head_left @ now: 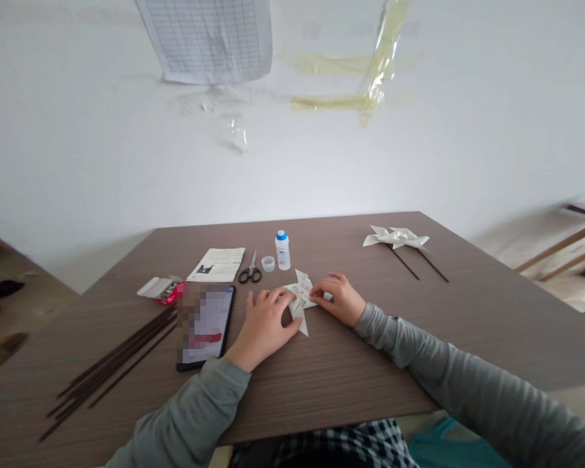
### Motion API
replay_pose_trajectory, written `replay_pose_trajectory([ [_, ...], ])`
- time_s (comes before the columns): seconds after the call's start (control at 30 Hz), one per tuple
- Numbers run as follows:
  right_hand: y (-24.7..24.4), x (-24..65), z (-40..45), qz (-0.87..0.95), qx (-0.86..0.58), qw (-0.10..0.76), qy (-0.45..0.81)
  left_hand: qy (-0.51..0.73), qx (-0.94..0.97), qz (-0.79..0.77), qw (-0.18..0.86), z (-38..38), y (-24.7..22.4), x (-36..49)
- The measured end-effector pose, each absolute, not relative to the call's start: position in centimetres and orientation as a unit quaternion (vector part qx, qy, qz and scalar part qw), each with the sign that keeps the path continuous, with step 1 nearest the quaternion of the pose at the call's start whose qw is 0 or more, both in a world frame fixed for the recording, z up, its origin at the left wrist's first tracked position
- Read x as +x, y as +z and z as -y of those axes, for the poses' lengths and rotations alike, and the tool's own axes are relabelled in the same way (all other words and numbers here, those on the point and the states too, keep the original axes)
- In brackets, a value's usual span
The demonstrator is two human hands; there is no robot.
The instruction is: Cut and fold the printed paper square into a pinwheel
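Observation:
A small paper pinwheel printed with text lies on the brown table in front of me, its pointed blades spread. My left hand steadies it from the left, with fingertips on the left blade and the thumb on the lower one. From the right, my right hand has its thumb and fingers pinched together at the blade by the pinwheel's centre. Whether a small part sits between those fingertips, I cannot tell. Just behind stands a white bottle with a blue cap.
Scissors, a small clear cup and printed paper lie behind. To the left are a phone, an open red-and-white box and several dark sticks. Finished pinwheels on sticks rest at back right, before the wall.

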State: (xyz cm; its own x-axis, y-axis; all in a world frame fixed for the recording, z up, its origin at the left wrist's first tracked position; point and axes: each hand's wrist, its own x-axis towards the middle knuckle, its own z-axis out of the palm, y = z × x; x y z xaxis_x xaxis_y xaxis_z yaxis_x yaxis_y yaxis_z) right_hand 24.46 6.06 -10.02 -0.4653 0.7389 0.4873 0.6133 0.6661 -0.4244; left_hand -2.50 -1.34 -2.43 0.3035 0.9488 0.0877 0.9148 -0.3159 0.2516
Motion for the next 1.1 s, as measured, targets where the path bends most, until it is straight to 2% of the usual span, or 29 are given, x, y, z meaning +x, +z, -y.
replay_pose_trajectory([
  [0.17, -9.74, 24.53, -5.90, 0.862, -0.393, 0.315, 0.059, 0.121, 0.803, -0.579, 0.072, 1.24, -2.77, -2.58],
  [1.1, -9.36, 24.65, -5.64, 0.875, -0.377, 0.296, 0.067, 0.108, 0.810, -0.572, 0.074, 1.24, -2.71, -2.28],
])
